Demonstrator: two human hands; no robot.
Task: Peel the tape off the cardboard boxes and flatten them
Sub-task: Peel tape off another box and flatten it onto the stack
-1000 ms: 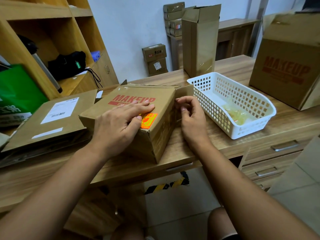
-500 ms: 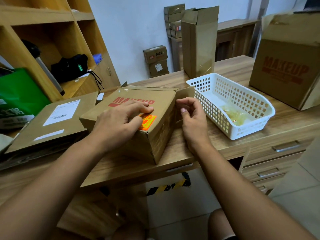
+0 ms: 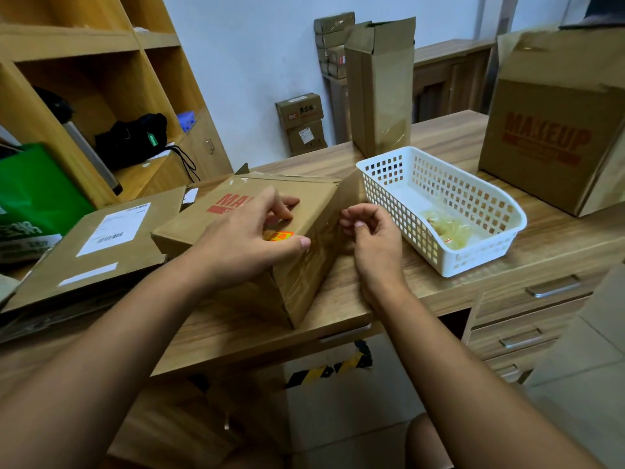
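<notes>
Forearms extended, left grip (image 3: 247, 242) and right grip (image 3: 375, 243) both curl fingers.

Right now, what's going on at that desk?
A person is working on the box with both hands. The left hand rests on its top, fingers bent. The right hand is at the box's right side, fingers curled close to the cardboard; whether they pinch anything is unclear. The box is not yet flattened. A flattened box lies to the left, and the basket on the right holds crumpled tape.

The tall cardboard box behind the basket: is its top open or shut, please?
Open: the tall cardboard box stands upright, its top flaps raised.
</notes>
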